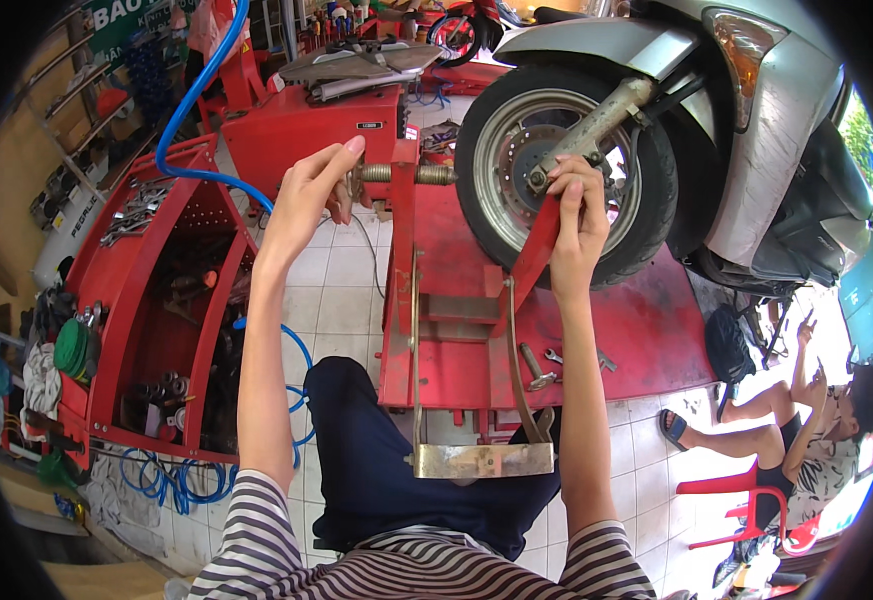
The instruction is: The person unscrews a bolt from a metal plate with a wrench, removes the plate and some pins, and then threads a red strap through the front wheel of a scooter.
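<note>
Two positions noted: right hand (579, 215) grasps red bar (535, 255); left hand (307, 198) at threaded screw (407, 174), grip undeterminable. Right-hand slippage could knock the bar into front wheel (522, 150).

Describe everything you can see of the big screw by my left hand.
The big screw looks like worn metal, dull grey-brown, with coarse threads. It lies roughly level and shows on both sides of the top of a red upright post. Its right end narrows to a tip pointing toward the tyre; whether they touch is unclear. Your left hand is at its other end, hiding part of it.
</note>
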Demonstrator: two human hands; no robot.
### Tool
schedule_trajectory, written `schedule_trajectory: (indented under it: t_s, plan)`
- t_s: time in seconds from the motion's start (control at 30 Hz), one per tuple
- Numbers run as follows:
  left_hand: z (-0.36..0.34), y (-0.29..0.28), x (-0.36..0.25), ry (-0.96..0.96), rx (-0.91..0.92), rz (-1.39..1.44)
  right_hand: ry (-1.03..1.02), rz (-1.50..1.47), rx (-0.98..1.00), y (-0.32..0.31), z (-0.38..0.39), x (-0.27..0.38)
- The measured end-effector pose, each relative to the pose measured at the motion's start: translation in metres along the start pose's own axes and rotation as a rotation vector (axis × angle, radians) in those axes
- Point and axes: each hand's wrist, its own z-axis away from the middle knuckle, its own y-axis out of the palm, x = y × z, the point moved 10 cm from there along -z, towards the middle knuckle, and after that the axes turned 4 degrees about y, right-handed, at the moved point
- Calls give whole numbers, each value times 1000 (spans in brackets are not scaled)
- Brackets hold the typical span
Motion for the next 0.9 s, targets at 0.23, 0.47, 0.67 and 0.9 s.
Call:
schedule_trajectory:
  t_s: [0.23,0.47,0.67,0.9]
  plan:
    - [10,-6,-9,146,-148,-128,-22,30,6,0,0,2]
    - [0,-19,15,-357,72,-356,-18,16,5,0,0,-1]
    - [24,-8,-39,362,-43,-57,-25,1,-3,1,0,3]
    - [12,-2,-8,235,-33,-68,-24,-8,-12,-1,-1,3]
